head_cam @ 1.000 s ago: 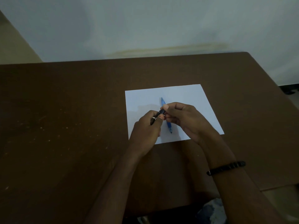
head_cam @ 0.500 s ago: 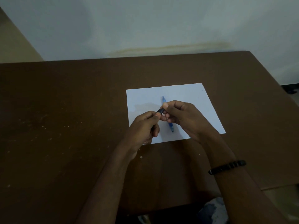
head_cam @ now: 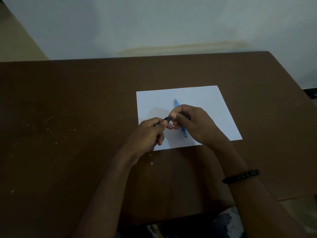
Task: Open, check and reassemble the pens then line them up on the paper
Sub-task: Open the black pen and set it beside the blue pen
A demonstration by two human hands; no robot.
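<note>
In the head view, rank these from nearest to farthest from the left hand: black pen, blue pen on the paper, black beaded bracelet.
From the left hand:
1. Black pen, gripped in it, at its fingertips.
2. Blue pen, lying on the white paper, to the right, partly hidden under the right hand.
3. Black beaded bracelet, on the right wrist, far lower right.

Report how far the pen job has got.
Looks done: one blue pen lies on the paper, partly behind the right hand. In hand: both the right and the left hand grip a black pen; whether it is apart cannot be told. Left: finishing it and laying it beside the blue one.
</note>
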